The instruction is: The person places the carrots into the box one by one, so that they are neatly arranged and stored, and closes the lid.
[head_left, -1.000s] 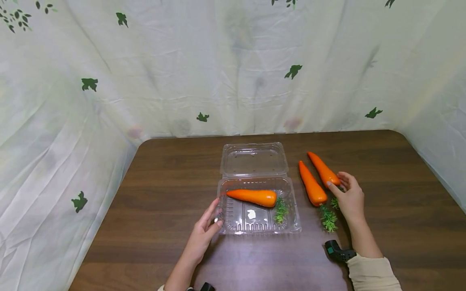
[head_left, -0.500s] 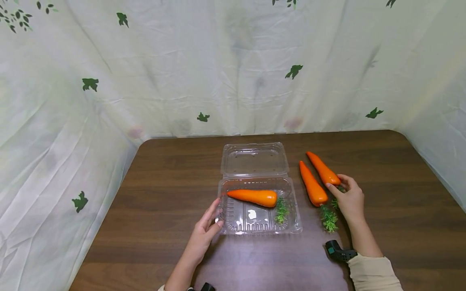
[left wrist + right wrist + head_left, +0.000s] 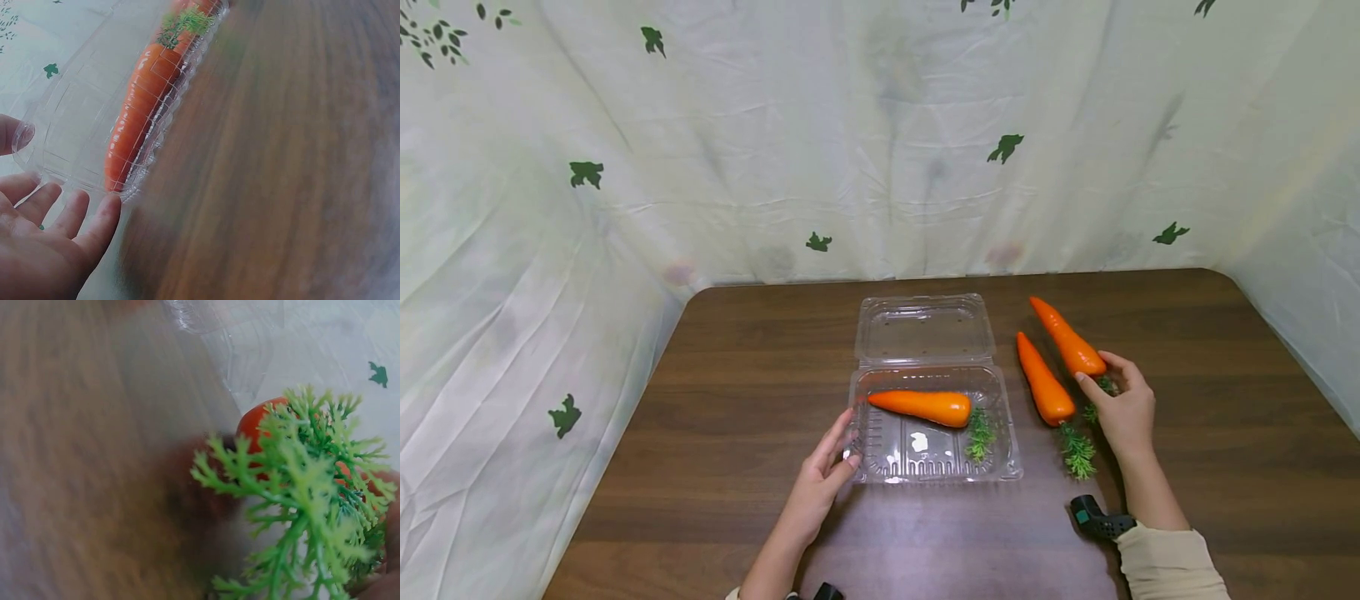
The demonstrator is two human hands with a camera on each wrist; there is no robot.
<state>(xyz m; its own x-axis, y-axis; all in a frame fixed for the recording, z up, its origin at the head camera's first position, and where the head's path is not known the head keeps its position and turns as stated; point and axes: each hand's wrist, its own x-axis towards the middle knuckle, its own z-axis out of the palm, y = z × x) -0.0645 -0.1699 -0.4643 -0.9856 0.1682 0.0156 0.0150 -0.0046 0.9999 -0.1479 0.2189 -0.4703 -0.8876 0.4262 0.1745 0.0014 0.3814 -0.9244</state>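
Observation:
My right hand [image 3: 1123, 408] pinches the thick end of an orange carrot [image 3: 1067, 337], between thumb and fingers. Its green top hangs under the hand, and leafy greens [image 3: 306, 487] fill much of the right wrist view. Just left of it, a second carrot [image 3: 1043, 383] lies on the table, tip pointing away. My left hand [image 3: 820, 475] touches the left side of a clear plastic clamshell box [image 3: 880, 475] with its fingers [image 3: 100, 228] extended. Inside the box's base a third carrot [image 3: 921, 407] lies sideways, its greens at the right. The hinged lid [image 3: 925, 329] lies folded back.
Everything stands on a brown wooden table [image 3: 737, 375]. White cloth [image 3: 887, 167] with green leaf shapes hangs behind the table and at its sides. A black wrist camera [image 3: 1097, 518] sits on the right forearm, near the table surface.
The right hand has shifted the pinched carrot slightly away and to the right, widening the gap from the carrot beside it. The left hand and the box have stayed in place.

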